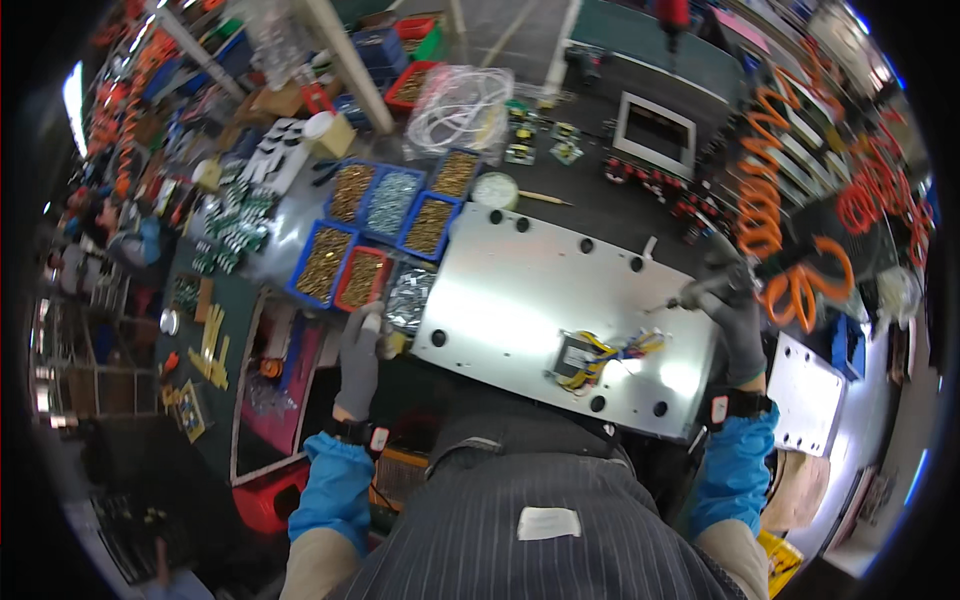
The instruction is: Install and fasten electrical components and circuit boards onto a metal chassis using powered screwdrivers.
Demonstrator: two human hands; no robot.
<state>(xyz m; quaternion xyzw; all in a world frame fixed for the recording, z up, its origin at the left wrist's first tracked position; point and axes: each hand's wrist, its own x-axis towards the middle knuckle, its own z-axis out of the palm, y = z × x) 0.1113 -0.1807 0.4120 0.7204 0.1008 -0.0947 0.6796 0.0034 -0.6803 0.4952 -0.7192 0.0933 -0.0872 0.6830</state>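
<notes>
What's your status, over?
Left grey-gloved hand by red plastic bin. Right grey-gloved hand by flat silver metal panel, grip unclear. Yellow-wired dark block on panel.

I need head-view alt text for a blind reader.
A person's gloved right hand is at the right end of a silver metal plate bearing a dark module and coloured wires; the left hand is beside a red bin of small gold-coloured parts.

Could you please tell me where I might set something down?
The large metal panel is bare between the blue bins and the wired part; so is the smaller pale panel right of the right hand. Among the bins, it is crowded.
</notes>
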